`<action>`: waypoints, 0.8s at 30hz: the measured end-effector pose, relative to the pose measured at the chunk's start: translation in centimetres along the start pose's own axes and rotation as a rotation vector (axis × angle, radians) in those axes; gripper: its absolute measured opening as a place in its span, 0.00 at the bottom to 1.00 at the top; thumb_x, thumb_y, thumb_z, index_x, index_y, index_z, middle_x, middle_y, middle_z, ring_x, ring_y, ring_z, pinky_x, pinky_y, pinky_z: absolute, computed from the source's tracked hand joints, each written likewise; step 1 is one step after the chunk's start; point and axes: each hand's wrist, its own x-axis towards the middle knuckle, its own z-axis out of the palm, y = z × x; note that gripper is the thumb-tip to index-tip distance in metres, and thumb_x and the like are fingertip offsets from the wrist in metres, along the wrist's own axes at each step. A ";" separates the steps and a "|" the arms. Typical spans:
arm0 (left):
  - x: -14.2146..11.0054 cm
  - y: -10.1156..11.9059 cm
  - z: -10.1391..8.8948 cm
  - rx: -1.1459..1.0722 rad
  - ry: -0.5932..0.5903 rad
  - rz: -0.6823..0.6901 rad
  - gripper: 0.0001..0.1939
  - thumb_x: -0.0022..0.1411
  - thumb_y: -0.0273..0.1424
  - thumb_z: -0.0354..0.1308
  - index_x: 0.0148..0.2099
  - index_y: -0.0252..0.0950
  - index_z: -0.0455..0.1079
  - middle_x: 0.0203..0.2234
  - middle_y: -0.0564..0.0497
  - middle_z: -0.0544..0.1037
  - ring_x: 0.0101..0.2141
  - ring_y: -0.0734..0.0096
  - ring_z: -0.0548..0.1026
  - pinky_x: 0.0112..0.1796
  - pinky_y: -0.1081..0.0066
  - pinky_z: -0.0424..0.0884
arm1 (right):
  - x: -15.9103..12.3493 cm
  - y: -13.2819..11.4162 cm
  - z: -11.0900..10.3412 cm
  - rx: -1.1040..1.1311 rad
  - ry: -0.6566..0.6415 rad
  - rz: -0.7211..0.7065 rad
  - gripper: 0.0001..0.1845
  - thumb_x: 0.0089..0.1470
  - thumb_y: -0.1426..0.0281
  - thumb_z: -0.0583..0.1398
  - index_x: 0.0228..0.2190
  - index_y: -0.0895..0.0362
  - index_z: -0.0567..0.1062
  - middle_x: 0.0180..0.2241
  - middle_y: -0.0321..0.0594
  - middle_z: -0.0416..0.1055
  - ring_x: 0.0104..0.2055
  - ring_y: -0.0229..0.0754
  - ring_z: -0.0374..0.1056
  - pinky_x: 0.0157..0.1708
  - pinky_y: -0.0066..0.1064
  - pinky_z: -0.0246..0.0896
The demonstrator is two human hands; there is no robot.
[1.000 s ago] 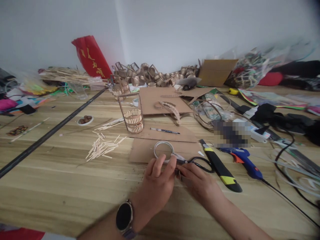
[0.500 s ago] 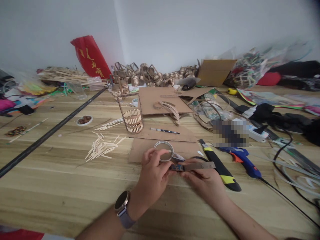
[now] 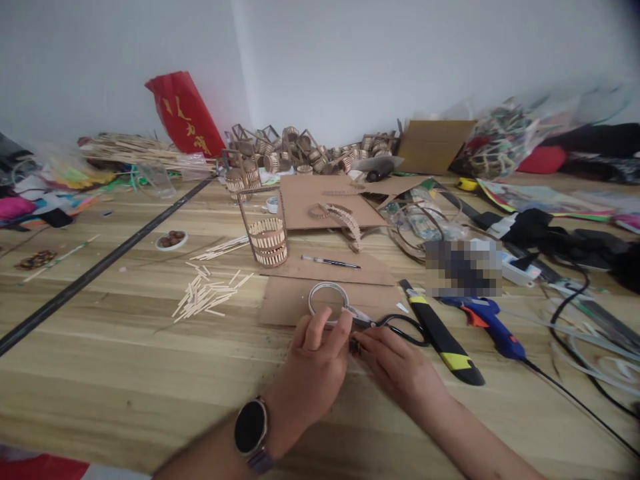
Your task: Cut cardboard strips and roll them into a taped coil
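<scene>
Both hands meet over the near edge of the cardboard, fingertips together around a thin brown strip (image 3: pixel 355 346) that looks like cardboard. Only a small dark bit of it shows; the rest is hidden by the fingers. My left hand (image 3: pixel 316 363), with a watch on the wrist, is closed on the strip, its upper fingers reaching over the tape roll (image 3: pixel 311 303). My right hand (image 3: pixel 404 373) pinches the strip from the other side. Just beyond the fingers lie black-handled scissors (image 3: pixel 364 321). A small slatted bucket (image 3: pixel 267 243) with a tall handle stands farther off.
Right of the hands lie a black-yellow cutter (image 3: pixel 440 333) and a blue glue gun (image 3: pixel 500 330) with its cord. Loose sticks (image 3: pixel 205 297) are at left, beside a long dark bar (image 3: pixel 110 257). A pen (image 3: pixel 331 262) rests on the cardboard (image 3: pixel 285 300). Several small buckets (image 3: pixel 315 157) crowd the wall.
Half a second ago the strip lay flat, pointing right across my right fingers. Now both hands have turned over, backs up, and the strip is mostly out of sight, much as one second ago.
</scene>
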 end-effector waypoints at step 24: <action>0.3 -0.6 0.1 0.003 0.026 -0.034 0.08 0.67 0.24 0.54 0.41 0.37 0.74 0.52 0.48 0.73 0.50 0.55 0.66 0.47 0.58 0.69 | 0.3 0.1 -0.1 0.058 0.035 0.099 0.13 0.64 0.68 0.54 0.39 0.54 0.80 0.34 0.45 0.79 0.35 0.42 0.77 0.33 0.28 0.75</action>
